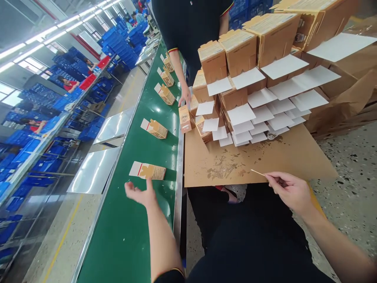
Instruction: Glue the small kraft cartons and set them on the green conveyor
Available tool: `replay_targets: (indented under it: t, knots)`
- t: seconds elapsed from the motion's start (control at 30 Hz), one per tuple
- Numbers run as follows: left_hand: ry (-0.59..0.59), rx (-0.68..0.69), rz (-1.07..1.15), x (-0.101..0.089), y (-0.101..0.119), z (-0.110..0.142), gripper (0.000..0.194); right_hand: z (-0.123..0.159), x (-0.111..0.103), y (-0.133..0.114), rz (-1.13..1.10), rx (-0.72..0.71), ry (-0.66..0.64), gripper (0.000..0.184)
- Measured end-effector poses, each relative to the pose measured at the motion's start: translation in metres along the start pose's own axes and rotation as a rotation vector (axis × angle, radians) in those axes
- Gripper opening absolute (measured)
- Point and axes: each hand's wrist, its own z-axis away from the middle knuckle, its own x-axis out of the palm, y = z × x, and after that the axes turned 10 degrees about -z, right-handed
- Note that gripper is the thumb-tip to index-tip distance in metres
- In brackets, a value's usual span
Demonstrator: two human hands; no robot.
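Observation:
My left hand [140,193] hovers open, fingers apart, over the green conveyor belt [129,236], just below a small brown carton [149,171] with a white flap that lies on the belt. My right hand [290,190] is pinched on a thin wooden stick [257,172] whose tip points left over the brown cardboard board [294,153]. The board bears glue stains. Behind it rises a stack of brown cartons with white flaps [250,98] sticking out.
Several more cartons [156,129] lie spaced along the belt. A co-worker in dark clothes stands at the far end, a hand [185,96] on a carton by the stack. Blue crates [35,165] and metal plates [94,169] line the left side.

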Motion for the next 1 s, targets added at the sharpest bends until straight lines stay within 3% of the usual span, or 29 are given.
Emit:
replay_targets:
  t: [0.07,0.1,0.17,0.23,0.33,0.43,0.5,0.57,0.67,0.8,0.9,1.0]
  knots:
    - [0.195,0.195,-0.060,0.006,0.017,0.009,0.078,0.000,-0.006,0.001,-0.004,0.006,0.059,0.048]
    - [0.182,0.317,-0.069,0.015,0.030,0.012,0.072,0.000,-0.008,0.001,-0.002,0.009,0.084,0.050]
    - [0.000,0.552,-0.052,0.045,0.067,0.013,0.063,-0.002,-0.009,-0.003,0.001,0.008,0.109,0.052]
    - [-0.207,0.680,-0.039,0.088,0.107,0.008,0.065,-0.004,-0.006,-0.011,-0.002,-0.006,0.101,0.052]
    - [-0.418,0.663,-0.163,0.153,0.152,-0.008,0.089,-0.002,0.000,-0.023,-0.011,-0.029,0.079,0.048]
    - [-0.539,0.481,-0.289,0.192,0.165,-0.022,0.100,0.006,-0.001,-0.029,-0.029,-0.029,0.090,0.045]
    - [-0.544,0.356,-0.286,0.199,0.162,-0.029,0.096,0.012,-0.005,-0.027,-0.033,-0.017,0.124,0.047]
    - [-0.475,0.300,-0.256,0.199,0.156,-0.035,0.094,0.017,-0.012,-0.024,-0.028,-0.004,0.169,0.051]
    - [-0.374,0.357,-0.262,0.198,0.157,-0.043,0.102,0.019,-0.020,-0.020,-0.024,0.023,0.210,0.057]
    - [-0.529,0.445,-0.314,0.212,0.175,-0.053,0.103,0.015,-0.021,-0.022,-0.032,0.048,0.196,0.062]
    - [-0.673,0.478,-0.337,0.222,0.186,-0.057,0.083,0.013,-0.015,-0.028,-0.051,0.021,0.161,0.061]
    - [-0.712,0.577,-0.352,0.220,0.189,-0.061,0.063,0.014,-0.010,-0.030,-0.066,0.001,0.173,0.059]
